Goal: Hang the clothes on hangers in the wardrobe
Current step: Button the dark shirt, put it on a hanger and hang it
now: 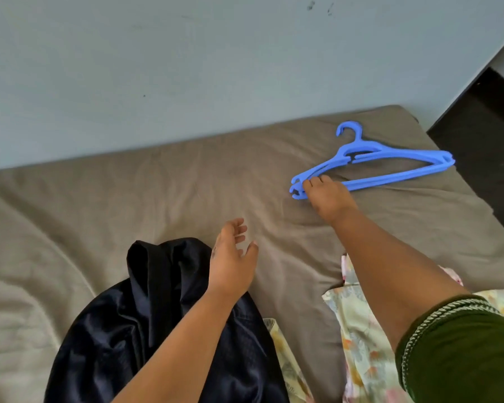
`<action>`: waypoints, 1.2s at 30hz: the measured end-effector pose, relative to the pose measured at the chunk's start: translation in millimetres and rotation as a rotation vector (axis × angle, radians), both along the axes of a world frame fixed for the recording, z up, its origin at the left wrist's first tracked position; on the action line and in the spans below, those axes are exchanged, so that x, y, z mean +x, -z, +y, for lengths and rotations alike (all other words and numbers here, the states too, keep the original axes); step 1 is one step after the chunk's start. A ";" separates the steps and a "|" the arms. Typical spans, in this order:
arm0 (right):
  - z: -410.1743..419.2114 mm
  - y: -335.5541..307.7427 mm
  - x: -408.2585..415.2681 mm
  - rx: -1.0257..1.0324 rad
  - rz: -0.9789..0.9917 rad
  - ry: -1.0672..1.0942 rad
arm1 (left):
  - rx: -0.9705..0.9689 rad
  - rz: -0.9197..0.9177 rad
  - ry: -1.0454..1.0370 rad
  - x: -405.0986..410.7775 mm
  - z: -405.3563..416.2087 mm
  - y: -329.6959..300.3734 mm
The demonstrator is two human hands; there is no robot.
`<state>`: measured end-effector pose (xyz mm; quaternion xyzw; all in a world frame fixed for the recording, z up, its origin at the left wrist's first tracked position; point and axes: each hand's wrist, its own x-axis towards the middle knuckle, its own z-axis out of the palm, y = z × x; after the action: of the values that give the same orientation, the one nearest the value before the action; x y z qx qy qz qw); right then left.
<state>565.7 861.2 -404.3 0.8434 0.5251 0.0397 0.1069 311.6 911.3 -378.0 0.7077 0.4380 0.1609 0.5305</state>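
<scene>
Blue hangers [390, 164], apparently three stacked, near bed [186, 184] far right corner, end touched by right hand [329, 199]; left hand [230, 263] relaxed, spread over one black garment [146, 330].

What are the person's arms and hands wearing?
Both forearms are bare, and neither the left hand nor the right hand shows gloves, rings or a watch. The right arm has a short dark green sleeve ending above the elbow, edged with a pale twisted cord trim. No sleeve shows on the left arm.
</scene>
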 end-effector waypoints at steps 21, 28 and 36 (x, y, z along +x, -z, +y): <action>-61.4 -191.0 -327.6 0.343 0.602 -0.602 | 0.424 0.575 -0.195 -253.2 -28.4 -155.3; -31.7 -203.5 -353.6 -0.149 0.241 -0.728 | 0.564 0.461 -0.046 -289.7 -48.3 -148.2; 7.2 -214.4 -306.1 0.213 0.494 -0.293 | -0.076 0.398 -0.895 -312.3 -12.8 -114.0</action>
<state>259.6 868.4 -189.9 0.7493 0.6440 -0.0969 -0.1201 -0.6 898.5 -264.0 0.4470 0.7976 0.2185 0.3409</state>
